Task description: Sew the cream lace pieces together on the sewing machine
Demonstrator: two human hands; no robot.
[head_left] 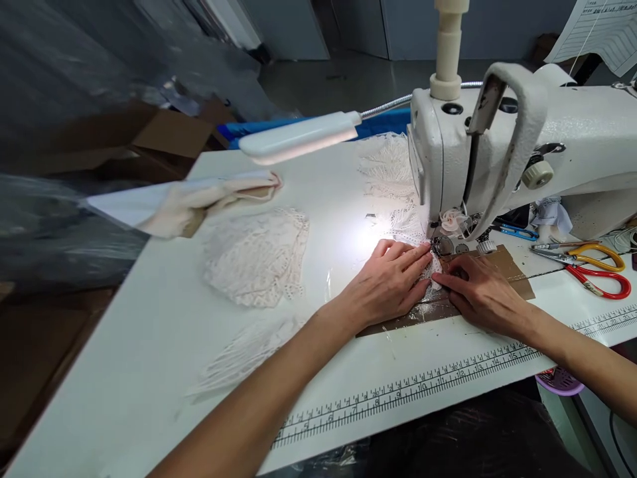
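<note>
A piece of white lace [434,271] lies under the needle area of a white sewing machine [428,139]. My left hand [391,282] rests flat on this lace, its fingers stretched toward the presser foot. Just right of the foot, my right hand [480,292] has its thumb and index finger closed on the lace edge, the other fingers curled under. Both hands are close together above a brown board [512,271] covered in clear tape. More lace [391,166] trails behind the machine head. My hands and the machine parts partly hide the lace at the needle.
White lace pieces [259,259] and folded cream cloth [229,189] lie on the left of the white table [164,358]. A lamp [301,136] reaches over it. Red-handled scissors [602,282] and yellow-handled ones [600,253] lie at right. A ruler strip [423,392] lines the front edge.
</note>
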